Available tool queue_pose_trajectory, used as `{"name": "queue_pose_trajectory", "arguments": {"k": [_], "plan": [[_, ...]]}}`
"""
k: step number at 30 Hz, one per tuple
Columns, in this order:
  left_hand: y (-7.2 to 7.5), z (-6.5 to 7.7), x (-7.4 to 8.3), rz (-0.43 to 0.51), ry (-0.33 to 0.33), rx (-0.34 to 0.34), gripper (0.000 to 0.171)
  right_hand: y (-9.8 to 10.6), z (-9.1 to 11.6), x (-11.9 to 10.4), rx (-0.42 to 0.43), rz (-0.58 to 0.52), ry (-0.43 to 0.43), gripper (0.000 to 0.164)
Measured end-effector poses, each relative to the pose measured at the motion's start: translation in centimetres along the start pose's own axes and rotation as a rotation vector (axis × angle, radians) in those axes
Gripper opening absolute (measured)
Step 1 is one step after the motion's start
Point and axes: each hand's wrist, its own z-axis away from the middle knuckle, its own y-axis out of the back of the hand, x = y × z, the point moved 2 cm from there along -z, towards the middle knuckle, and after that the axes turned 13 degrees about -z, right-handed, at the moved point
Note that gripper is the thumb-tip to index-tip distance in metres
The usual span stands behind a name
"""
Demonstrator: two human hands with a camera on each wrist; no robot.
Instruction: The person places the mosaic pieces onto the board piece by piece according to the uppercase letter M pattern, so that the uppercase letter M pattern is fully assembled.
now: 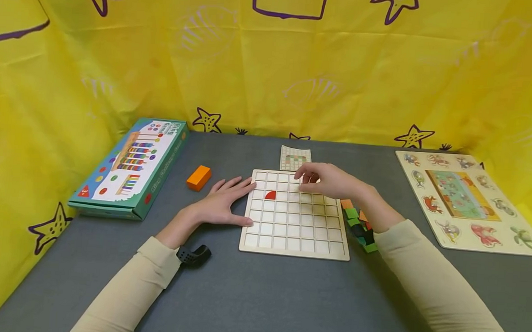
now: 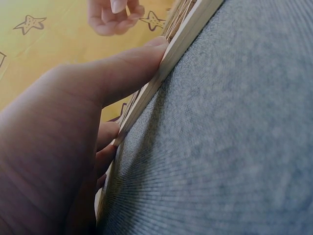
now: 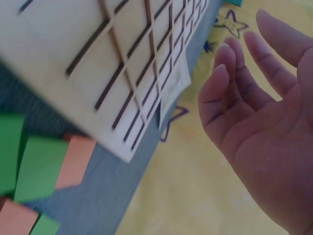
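A pale wooden grid board [image 1: 289, 232] lies on the table, with one red quarter-circle piece [image 1: 270, 195] in a cell at its upper left. My left hand [image 1: 221, 201] rests at the board's left side, fingers spread, thumb and fingertips touching its edge. Over the upper right of the board hovers my right hand [image 1: 330, 181], its fingers loosely bent. In the right wrist view nothing shows between those fingers [image 3: 230, 73]. Several green, orange, red and dark pieces [image 1: 358, 223] lie in a pile at the board's right, partly hidden by my right forearm.
A small patterned card [image 1: 295, 158] lies behind the board. An orange block [image 1: 199, 178] and a boxed ring game [image 1: 130, 169] are to the left. At the right lies a sea-animal puzzle board [image 1: 465, 231]. Yellow cloth [image 1: 261, 85] hangs behind the table.
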Motion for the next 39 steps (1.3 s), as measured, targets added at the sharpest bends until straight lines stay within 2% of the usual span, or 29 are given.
{"name": "queue_pose_trajectory", "arguments": {"k": [7,23,32,39], "plan": [[0.0,-0.1,0.0,0.001,-0.008,0.001,0.104,1.1,1.5,1.0,0.038,-0.014,-0.001,0.032],[0.1,-0.1,-0.3,0.001,-0.003,0.01,0.104,2.9,5.0,2.7,0.039,-0.025,-0.023,0.029],[0.2,-0.1,-0.2,-0.002,-0.003,0.003,0.104,4.1,7.1,4.6,0.084,-0.009,-0.072,0.03],[-0.2,0.0,0.0,0.0,-0.007,0.013,0.103,4.8,8.6,6.5,0.106,0.009,-0.074,0.03]]}}
